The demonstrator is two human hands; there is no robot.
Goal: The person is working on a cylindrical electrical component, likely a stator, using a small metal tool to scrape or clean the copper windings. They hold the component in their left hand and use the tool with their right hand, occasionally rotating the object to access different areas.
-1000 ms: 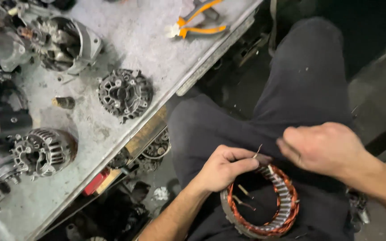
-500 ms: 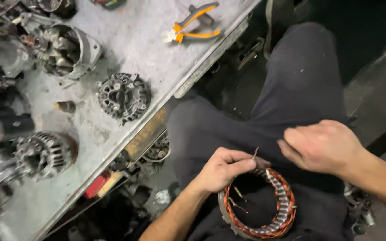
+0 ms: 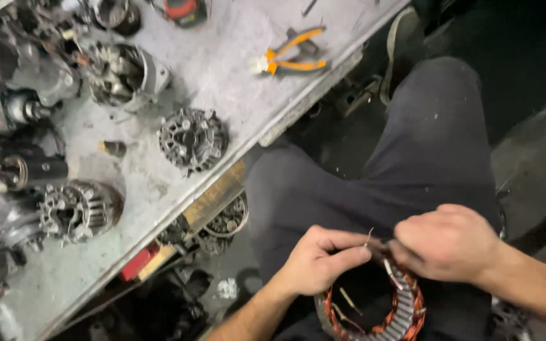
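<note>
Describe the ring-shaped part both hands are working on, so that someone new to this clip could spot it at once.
Start from the dark trousers filling the right side, then drop to the lap, where the left hand and right hand meet. Under them sits the stator ring: open-centred, copper windings, ribbed metal band, unlike the closed grey housings on the workbench.

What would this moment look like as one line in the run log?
left hand: pinching wire lead | right hand: on stator ring | ring on lap | pliers on workbench
</note>
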